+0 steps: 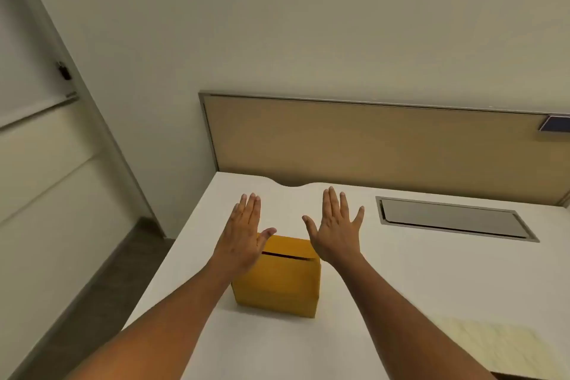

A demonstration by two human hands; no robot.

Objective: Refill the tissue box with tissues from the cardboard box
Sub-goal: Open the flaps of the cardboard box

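Note:
A yellow-brown box [279, 281] with a dark slit across its top stands on the white desk [416, 281] near the left edge. Both of my hands hover above it, palms down and fingers spread. My left hand [245, 233] covers the box's upper left corner. My right hand [336, 227] is over its upper right corner and beyond. Neither hand holds anything. I see no tissues and no second box.
A grey metal cable hatch [453, 219] is set into the desk at the right. A tan partition panel [370, 145] closes the desk's far side. A pale yellowish patch [493, 345] lies at the desk's near right. Floor and a door are to the left.

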